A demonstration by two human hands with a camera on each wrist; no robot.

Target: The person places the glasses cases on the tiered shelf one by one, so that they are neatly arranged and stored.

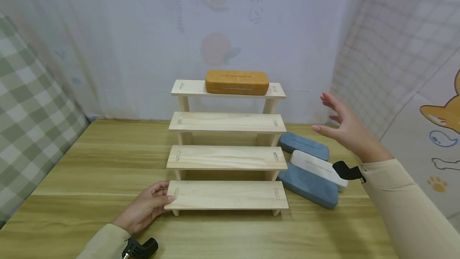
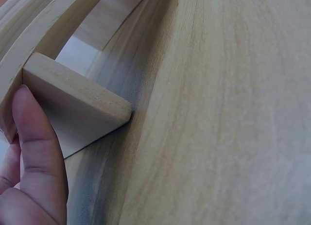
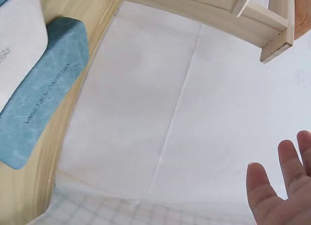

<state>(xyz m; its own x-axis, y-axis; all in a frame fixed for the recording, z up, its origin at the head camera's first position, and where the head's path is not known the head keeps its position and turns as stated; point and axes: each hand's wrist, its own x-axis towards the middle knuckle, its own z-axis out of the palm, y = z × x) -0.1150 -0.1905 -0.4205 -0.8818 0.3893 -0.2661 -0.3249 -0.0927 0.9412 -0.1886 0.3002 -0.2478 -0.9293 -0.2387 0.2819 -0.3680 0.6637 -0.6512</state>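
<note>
A pale wooden tiered display stand (image 1: 227,195) stands on the table. On its top tier lies an orange-brown glasses case (image 1: 237,82). My left hand (image 1: 145,207) pinches the left end of the lowest shelf; in the left wrist view the thumb (image 2: 36,152) presses the board's edge beside a support leg. My right hand (image 1: 346,131) is in the air right of the stand, fingers spread and holding nothing. Below it lie a blue case (image 1: 304,146), a white case (image 1: 318,167) and another blue case (image 1: 309,185). The right wrist view shows the blue case (image 3: 43,94) near the table's far edge.
The wooden table (image 1: 108,163) ends at a white printed curtain (image 1: 143,51) behind the stand. A green checked cloth (image 1: 32,123) hangs along the left side, and a white patterned cloth (image 1: 406,111) along the right.
</note>
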